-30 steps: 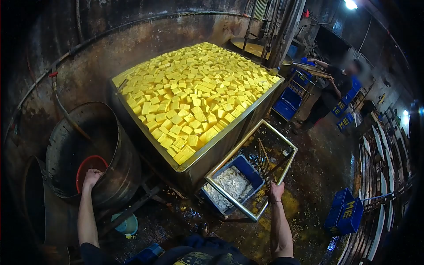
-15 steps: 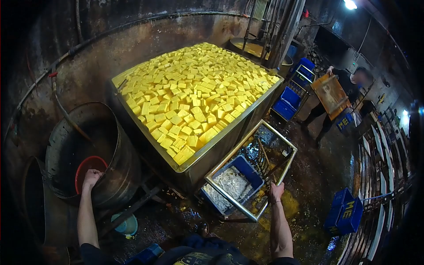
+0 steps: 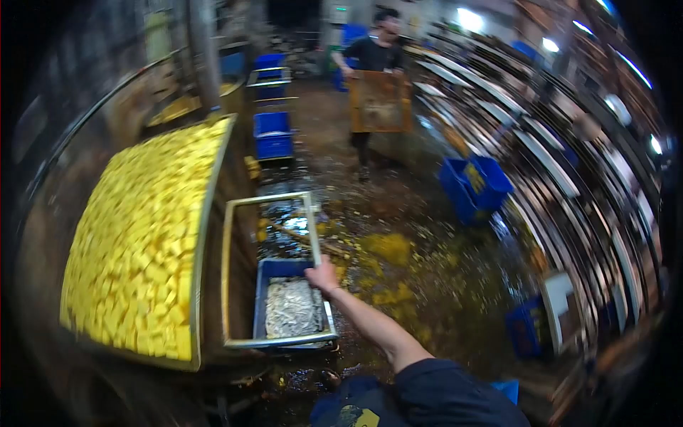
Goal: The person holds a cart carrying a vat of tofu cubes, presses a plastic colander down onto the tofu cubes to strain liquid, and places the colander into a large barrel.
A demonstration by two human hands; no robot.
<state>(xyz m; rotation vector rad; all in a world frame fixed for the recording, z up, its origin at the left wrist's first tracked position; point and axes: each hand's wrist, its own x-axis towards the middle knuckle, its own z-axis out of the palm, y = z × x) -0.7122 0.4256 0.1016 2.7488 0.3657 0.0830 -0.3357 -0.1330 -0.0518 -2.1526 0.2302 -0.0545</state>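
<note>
My right hand (image 3: 324, 275) is closed around the right-hand bar of a rectangular metal frame (image 3: 225, 277). Inside its outline, lower down, sits a blue crate (image 3: 262, 299) holding a mass of whitish, stringy pieces (image 3: 293, 307); what they are I cannot make out. To the left stands a big vat (image 3: 210, 206) heaped with yellow blocks (image 3: 142, 242), blurred by motion. My left hand is out of view.
A person (image 3: 377, 53) faces this way on the wet floor (image 3: 427, 263), carrying a square wooden tray (image 3: 380, 99). Blue crates stand at the back (image 3: 274, 135) and at right (image 3: 473, 188). Long slatted racks (image 3: 526, 156) line the right side.
The view has swung to the right. My left hand, the red bowl it held and the dark barrel have left the view. My right hand stays on the frame. The person has turned the tray upright.
</note>
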